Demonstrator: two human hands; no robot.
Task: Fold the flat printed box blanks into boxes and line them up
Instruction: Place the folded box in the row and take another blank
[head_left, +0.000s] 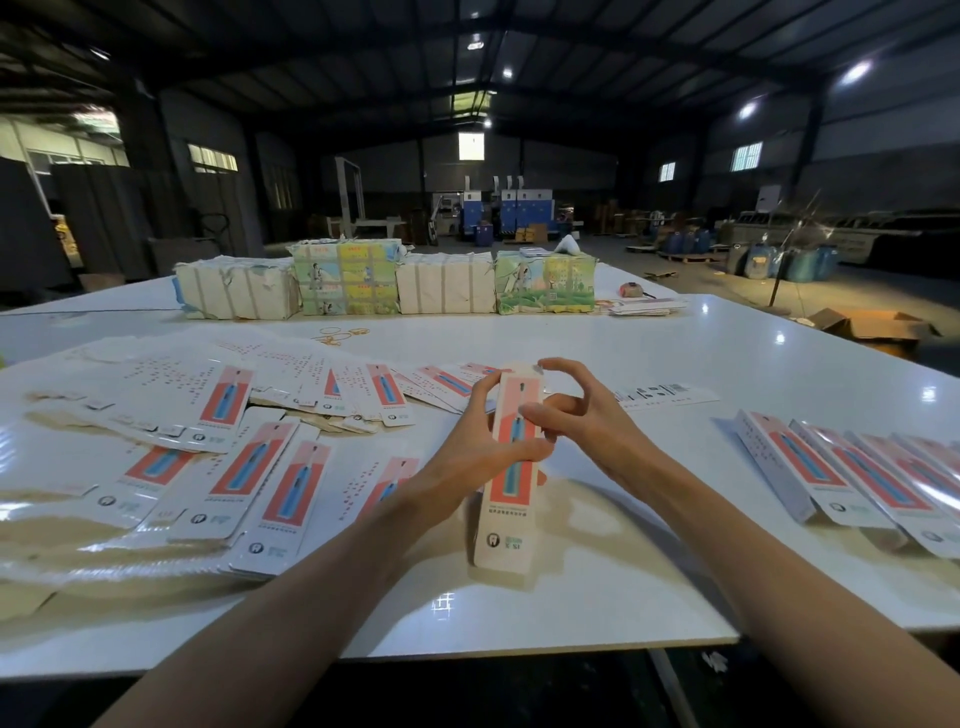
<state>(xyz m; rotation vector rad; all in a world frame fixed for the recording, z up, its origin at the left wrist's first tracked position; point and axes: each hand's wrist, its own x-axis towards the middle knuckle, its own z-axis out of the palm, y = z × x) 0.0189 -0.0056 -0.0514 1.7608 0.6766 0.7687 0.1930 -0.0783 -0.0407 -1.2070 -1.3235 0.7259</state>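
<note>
**Lightly held: a thin card box between both hands**

Over on the left, the flat blanks (223, 457) lie fanned in a loose, overlapping heap on the white table (571, 338). I judge them to be thin glossy card: very light, stiff along the length, easily creased, and apt to slide over one another. The long edges and score lines look like the places to take hold, not the printed faces.

Just right of the heap, the left hand (478, 441) clamps the half-formed box (511, 483) from its left side. The fingers reach up towards the far end and the thumb lies across the printed front. The box stands tilted in the middle with its near end low. Whether that end touches the table I cannot tell.

The right hand (587, 415) meets the box from the right, thumb on the front and curled index finger hooked over the far-end flap. Well apart on the right, the finished boxes (852, 467) lie in a slanted row.
</note>
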